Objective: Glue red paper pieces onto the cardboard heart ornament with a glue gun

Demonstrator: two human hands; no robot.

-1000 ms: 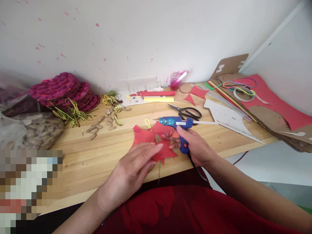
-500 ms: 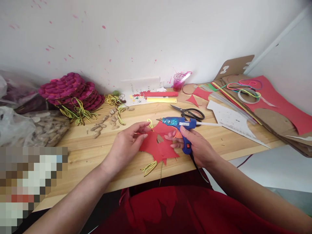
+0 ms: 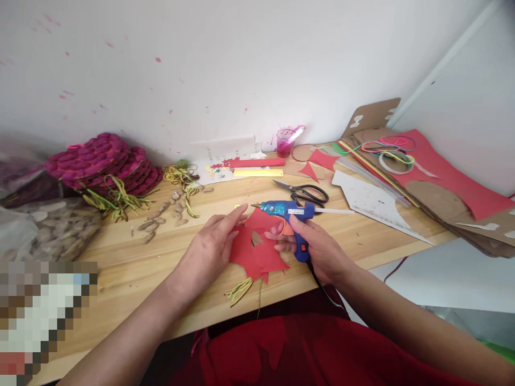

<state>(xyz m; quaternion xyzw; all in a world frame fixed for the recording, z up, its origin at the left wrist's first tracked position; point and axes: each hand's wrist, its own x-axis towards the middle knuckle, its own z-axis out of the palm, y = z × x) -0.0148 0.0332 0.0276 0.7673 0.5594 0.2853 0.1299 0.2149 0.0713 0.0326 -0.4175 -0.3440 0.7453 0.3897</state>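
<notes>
A red leaf-shaped paper cutout [image 3: 257, 252] lies near the front edge of the wooden table [image 3: 161, 257]. My left hand [image 3: 211, 244] rests on the cutout's left side, fingers stretched out flat, the forefinger reaching toward a yellow cord loop by the glue gun's tip. My right hand [image 3: 311, 249] grips a blue hot glue gun [image 3: 287, 214] by its handle, nozzle pointing left over the cutout. A small brown piece shows on the cutout's middle. Yellow-green cord strands [image 3: 239, 289] stick out under the cutout's lower edge.
Black scissors [image 3: 308, 192] lie just behind the glue gun. Magenta woven mats [image 3: 100, 163] are stacked at the back left, with seeds [image 3: 161, 220] and cords beside them. A pink cup [image 3: 286, 141], paper strips, and red and brown card sheets [image 3: 438, 177] fill the back and right.
My left hand moved up from the cutout's lower part to its upper left edge, uncovering the cord strands below. The glue gun stayed in my right hand.
</notes>
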